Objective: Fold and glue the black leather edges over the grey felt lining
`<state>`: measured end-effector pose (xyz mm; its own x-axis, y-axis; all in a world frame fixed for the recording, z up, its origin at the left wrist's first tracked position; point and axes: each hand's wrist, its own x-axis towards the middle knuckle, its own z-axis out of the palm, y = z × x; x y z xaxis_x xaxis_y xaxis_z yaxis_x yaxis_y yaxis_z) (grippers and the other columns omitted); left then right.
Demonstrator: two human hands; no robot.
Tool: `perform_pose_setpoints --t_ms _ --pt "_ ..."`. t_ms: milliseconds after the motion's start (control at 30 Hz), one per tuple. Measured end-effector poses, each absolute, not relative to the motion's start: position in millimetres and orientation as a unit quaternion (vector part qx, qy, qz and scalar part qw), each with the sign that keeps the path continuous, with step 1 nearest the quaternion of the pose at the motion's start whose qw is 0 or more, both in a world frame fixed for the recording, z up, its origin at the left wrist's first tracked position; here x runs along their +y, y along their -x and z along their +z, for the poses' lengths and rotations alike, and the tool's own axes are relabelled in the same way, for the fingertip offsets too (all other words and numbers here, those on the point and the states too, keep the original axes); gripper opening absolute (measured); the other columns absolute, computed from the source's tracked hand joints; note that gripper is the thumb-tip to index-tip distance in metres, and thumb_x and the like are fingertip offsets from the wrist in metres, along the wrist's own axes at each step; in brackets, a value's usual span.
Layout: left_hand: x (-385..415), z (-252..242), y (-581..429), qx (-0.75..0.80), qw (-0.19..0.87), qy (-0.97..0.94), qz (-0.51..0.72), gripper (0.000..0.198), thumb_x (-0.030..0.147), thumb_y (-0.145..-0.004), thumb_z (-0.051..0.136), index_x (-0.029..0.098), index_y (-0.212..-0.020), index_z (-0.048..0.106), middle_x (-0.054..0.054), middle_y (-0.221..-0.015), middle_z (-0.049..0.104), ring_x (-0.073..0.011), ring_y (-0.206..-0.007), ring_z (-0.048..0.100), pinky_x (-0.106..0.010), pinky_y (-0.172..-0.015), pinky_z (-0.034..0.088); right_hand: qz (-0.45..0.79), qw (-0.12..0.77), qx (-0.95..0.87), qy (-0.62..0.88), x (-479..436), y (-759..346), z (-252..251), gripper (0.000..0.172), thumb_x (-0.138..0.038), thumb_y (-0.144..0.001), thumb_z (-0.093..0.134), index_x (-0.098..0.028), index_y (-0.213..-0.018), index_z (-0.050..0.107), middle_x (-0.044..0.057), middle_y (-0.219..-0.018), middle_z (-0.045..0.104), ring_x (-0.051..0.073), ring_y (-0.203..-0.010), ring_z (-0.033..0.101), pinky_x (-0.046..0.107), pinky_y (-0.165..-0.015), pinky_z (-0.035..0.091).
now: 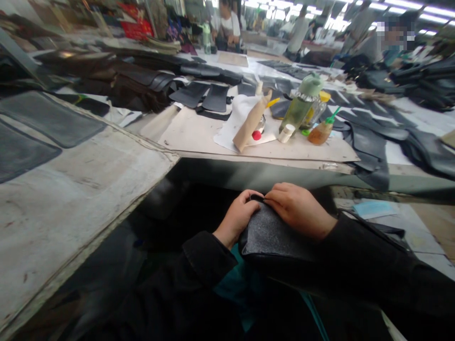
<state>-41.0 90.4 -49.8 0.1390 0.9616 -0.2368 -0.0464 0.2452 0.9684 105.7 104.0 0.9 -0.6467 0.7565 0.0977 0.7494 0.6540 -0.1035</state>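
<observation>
A dark grey leather bag piece [273, 237] with a rough, speckled face rests over my lap, below the table edge. My left hand [239, 215] is closed on its far left corner, thumb on the near face and fingers over the rim. Close beside it, my right hand [298, 208] pinches the same top edge, its fingertips pressed together. Between the hands a short stretch of black edge shows. Part of the piece is hidden under my right hand and sleeve, so its full shape cannot be made out.
Left is a worn table [106, 189] with dark leather panels [53, 118]. Ahead, a cardboard-covered table holds a green bottle [296, 109], a glue bottle with green nozzle [320, 133] and a brown paper roll [250, 123]. A blue mask [375, 208] lies right. People work farther back.
</observation>
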Motion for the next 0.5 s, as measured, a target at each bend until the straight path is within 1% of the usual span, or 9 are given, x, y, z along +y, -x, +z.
perform_pose_setpoints --t_ms 167,267,367,433,500 --pt "88 -50 43 0.501 0.601 -0.457 0.424 0.025 0.008 -0.059 0.046 0.016 -0.079 0.058 0.002 -0.072 0.055 -0.0115 -0.073 0.048 -0.02 -0.067 0.037 -0.002 -0.012 -0.918 0.397 96 -100 9 0.016 -0.012 -0.084 0.045 -0.013 -0.083 0.062 0.005 -0.076 0.052 0.015 -0.071 0.045 0.026 -0.065 0.034" --pt "88 -53 44 0.5 0.595 -0.463 0.426 0.025 0.008 -0.059 0.046 0.016 -0.079 0.058 0.002 -0.073 0.055 -0.0116 -0.073 0.049 -0.021 -0.069 0.038 -0.024 -0.072 -0.917 0.392 87 -93 16 0.019 -0.007 -0.081 0.045 -0.011 -0.09 0.061 0.006 -0.08 0.052 0.017 -0.073 0.045 0.027 -0.066 0.036" --pt "90 -55 44 0.51 0.577 -0.476 0.425 0.025 0.009 -0.059 0.046 0.016 -0.079 0.058 0.001 -0.073 0.056 -0.0123 -0.072 0.05 -0.022 -0.068 0.04 -0.049 -0.128 -0.913 0.385 77 -85 19 0.026 -0.005 -0.079 0.043 -0.006 -0.099 0.059 0.01 -0.088 0.052 0.02 -0.078 0.045 0.03 -0.066 0.039" --pt "92 -53 45 0.517 0.554 -0.499 0.421 0.024 0.01 -0.059 0.045 0.016 -0.079 0.058 0.001 -0.072 0.056 -0.0131 -0.072 0.051 -0.023 -0.069 0.041 -0.062 -0.145 -0.906 0.392 71 -79 19 0.027 -0.005 -0.079 0.041 -0.005 -0.099 0.059 0.012 -0.09 0.052 0.021 -0.078 0.044 0.031 -0.063 0.04" --pt "95 -51 47 0.524 0.516 -0.538 0.412 0.021 0.011 -0.06 0.045 0.016 -0.076 0.058 0.001 -0.072 0.058 -0.0141 -0.073 0.052 -0.025 -0.071 0.042 -0.074 -0.142 -0.898 0.41 66 -75 17 0.027 -0.005 -0.08 0.039 -0.005 -0.099 0.059 0.013 -0.091 0.052 0.022 -0.079 0.044 0.03 -0.06 0.04"
